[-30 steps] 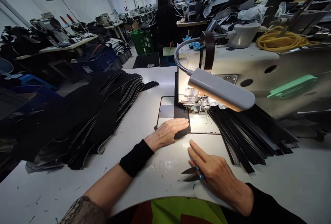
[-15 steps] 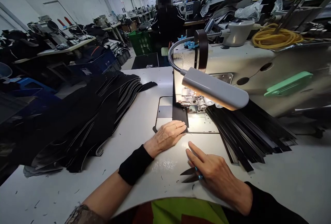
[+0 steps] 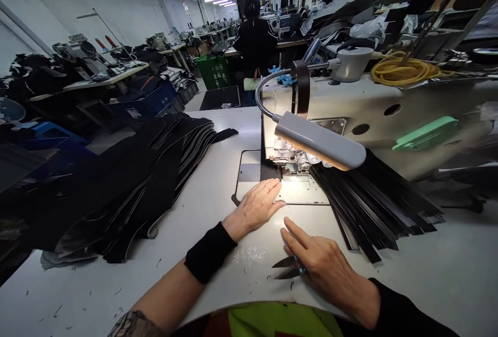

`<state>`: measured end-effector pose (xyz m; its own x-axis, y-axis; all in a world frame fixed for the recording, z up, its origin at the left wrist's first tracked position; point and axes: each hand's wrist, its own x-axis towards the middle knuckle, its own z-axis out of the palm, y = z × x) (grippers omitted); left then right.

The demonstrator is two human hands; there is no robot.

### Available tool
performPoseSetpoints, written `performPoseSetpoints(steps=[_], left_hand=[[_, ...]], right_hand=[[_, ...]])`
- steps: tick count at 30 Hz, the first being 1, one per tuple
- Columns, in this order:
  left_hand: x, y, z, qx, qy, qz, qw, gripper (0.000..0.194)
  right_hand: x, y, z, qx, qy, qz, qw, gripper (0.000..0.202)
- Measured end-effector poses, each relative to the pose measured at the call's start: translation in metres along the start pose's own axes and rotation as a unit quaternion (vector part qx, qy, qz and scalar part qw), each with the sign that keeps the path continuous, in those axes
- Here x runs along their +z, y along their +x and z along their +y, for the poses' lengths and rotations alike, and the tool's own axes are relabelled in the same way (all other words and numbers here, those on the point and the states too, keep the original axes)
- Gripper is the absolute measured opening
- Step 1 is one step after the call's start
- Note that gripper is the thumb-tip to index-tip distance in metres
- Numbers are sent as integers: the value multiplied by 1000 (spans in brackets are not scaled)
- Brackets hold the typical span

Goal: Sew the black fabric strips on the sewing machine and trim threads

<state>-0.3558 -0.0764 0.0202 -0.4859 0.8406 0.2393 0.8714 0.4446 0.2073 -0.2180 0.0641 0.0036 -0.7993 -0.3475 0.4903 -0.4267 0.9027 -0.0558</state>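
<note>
My left grip (image 3: 254, 204) lies flat and open at the near end of the black strip (image 3: 268, 172) by the sewing machine (image 3: 342, 95), my right grip (image 3: 330, 259) holds scissors (image 3: 285, 263), and the strip could go crooked if I push sideways.

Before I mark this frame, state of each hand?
Left hand: open, palm down, fingertips at the black strip.
Right hand: holding scissors, two fingers extended.

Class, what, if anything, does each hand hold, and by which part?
The right hand holds scissors by the handle end, blades out; the left hand lies on black fabric, gripping nothing.
</note>
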Motion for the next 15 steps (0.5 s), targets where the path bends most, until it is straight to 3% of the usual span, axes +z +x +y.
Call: performPoseSetpoints(steps=[15], left_hand=[[1,6,-1,-44,1,-40,998,44]], right_hand=[[0,2,0,-10,-13,13,1000,32]])
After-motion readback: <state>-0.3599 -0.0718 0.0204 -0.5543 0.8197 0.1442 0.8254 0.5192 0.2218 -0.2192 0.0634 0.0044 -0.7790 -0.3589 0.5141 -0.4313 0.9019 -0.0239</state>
